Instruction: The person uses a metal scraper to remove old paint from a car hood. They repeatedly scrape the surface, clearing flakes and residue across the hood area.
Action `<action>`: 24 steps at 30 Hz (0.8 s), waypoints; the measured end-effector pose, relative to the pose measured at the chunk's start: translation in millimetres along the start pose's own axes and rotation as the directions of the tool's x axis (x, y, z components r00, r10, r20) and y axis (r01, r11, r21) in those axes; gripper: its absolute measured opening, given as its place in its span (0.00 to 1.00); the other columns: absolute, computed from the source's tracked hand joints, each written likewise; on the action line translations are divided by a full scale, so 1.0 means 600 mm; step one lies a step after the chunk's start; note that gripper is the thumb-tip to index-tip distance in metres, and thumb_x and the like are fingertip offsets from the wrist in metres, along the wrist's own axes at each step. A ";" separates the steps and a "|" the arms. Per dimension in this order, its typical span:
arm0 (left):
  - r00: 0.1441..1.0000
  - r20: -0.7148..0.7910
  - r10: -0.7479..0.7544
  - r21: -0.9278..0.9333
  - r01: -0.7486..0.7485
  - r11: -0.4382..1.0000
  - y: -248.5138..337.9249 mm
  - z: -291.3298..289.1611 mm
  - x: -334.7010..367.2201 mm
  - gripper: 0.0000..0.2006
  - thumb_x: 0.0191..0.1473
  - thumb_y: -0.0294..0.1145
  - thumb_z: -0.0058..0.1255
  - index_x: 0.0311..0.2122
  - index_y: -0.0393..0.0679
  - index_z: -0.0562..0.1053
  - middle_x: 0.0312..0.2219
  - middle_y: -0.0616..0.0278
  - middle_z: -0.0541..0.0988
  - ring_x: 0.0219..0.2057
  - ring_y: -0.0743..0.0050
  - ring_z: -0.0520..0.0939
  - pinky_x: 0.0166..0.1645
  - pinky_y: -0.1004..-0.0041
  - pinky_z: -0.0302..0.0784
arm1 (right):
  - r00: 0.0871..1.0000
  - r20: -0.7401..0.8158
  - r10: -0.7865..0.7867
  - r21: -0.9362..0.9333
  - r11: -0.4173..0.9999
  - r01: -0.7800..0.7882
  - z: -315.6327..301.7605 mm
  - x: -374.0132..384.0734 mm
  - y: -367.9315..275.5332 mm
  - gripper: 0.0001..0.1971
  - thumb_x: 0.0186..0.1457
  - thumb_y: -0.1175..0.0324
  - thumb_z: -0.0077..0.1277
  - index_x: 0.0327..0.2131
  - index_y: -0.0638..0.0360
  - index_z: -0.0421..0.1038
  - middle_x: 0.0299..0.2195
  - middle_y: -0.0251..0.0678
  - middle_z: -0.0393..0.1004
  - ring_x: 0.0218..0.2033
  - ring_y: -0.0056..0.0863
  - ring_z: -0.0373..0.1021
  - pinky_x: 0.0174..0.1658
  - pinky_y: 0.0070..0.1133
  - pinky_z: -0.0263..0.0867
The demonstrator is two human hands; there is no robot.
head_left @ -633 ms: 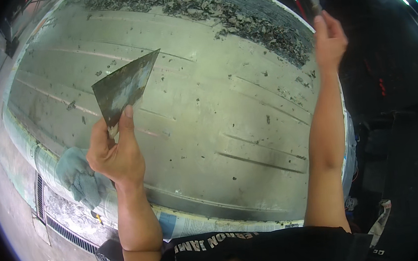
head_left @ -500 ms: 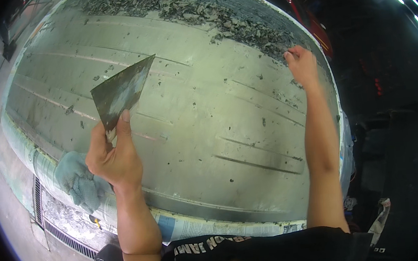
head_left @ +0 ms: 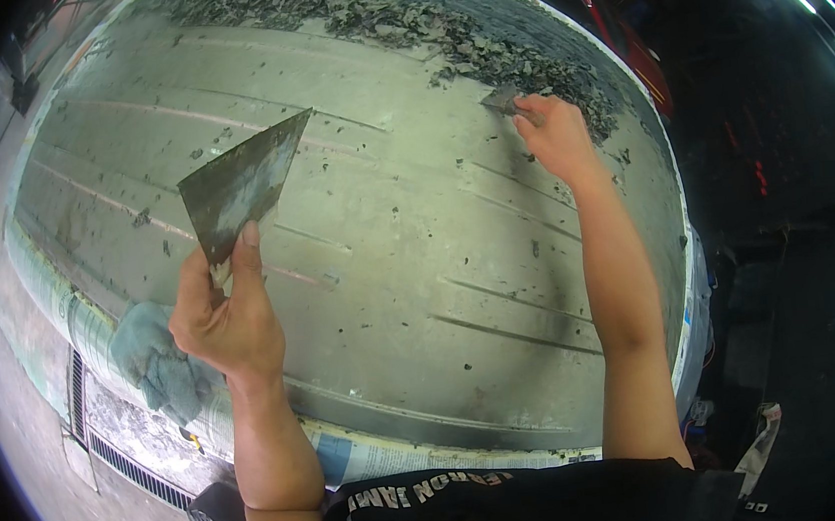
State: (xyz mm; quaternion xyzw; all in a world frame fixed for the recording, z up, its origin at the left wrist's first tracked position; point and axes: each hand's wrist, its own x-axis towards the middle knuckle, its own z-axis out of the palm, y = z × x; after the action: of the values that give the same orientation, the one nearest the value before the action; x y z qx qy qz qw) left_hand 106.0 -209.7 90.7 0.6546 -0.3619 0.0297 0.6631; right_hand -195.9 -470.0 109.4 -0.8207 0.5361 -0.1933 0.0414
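- Left hand (head_left: 233, 323): thumb and fingers pinched narrow on the wide scraper (head_left: 245, 192), whose blade stands up beyond the fingertips.
- Cloth (head_left: 158, 361): just left of those fingers.
- Panel (head_left: 374, 224): spread beneath and between both hands.
- Right hand (head_left: 558, 136): fingers closed on a small scraper (head_left: 500, 101), blade to their left; whether it touches the panel, I cannot tell.
- Flakes (head_left: 415, 25): heaped beyond the right fingers. The step looks like scraping them off; the next stroke probably calls for a low blade angle.
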 end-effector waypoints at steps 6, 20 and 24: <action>0.999 -0.031 0.042 -0.059 -0.044 0.997 -0.013 0.002 0.000 0.09 0.52 0.21 0.66 0.39 0.33 0.81 0.29 0.64 0.85 0.28 0.88 0.77 0.35 0.85 0.72 | 0.994 0.096 0.045 -0.021 0.999 -0.043 -0.013 0.009 -0.023 0.17 0.54 0.67 0.58 0.48 0.59 0.79 0.42 0.50 0.81 0.45 0.47 0.77 0.51 0.33 0.70; 0.999 -0.038 0.017 -0.059 -0.019 0.998 -0.006 0.003 -0.002 0.08 0.52 0.21 0.66 0.38 0.34 0.80 0.29 0.66 0.84 0.28 0.89 0.75 0.35 0.86 0.70 | 0.974 0.163 0.156 -0.003 0.987 -0.158 -0.020 0.017 -0.026 0.18 0.53 0.67 0.58 0.48 0.62 0.79 0.41 0.51 0.82 0.44 0.45 0.79 0.51 0.31 0.71; 1.000 0.003 0.005 -0.038 -0.005 0.999 -0.003 -0.002 -0.002 0.07 0.54 0.20 0.64 0.39 0.33 0.79 0.32 0.67 0.83 0.31 0.88 0.76 0.38 0.86 0.71 | 0.982 0.141 0.124 0.010 0.992 -0.127 -0.015 0.025 -0.032 0.19 0.53 0.67 0.58 0.48 0.61 0.79 0.40 0.50 0.82 0.44 0.44 0.79 0.51 0.31 0.71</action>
State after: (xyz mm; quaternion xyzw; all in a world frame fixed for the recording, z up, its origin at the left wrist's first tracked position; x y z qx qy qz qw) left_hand 106.5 -208.3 88.3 0.6410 -0.3652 0.0235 0.6746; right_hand -177.2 -474.0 126.9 -0.7964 0.5806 -0.1374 0.0988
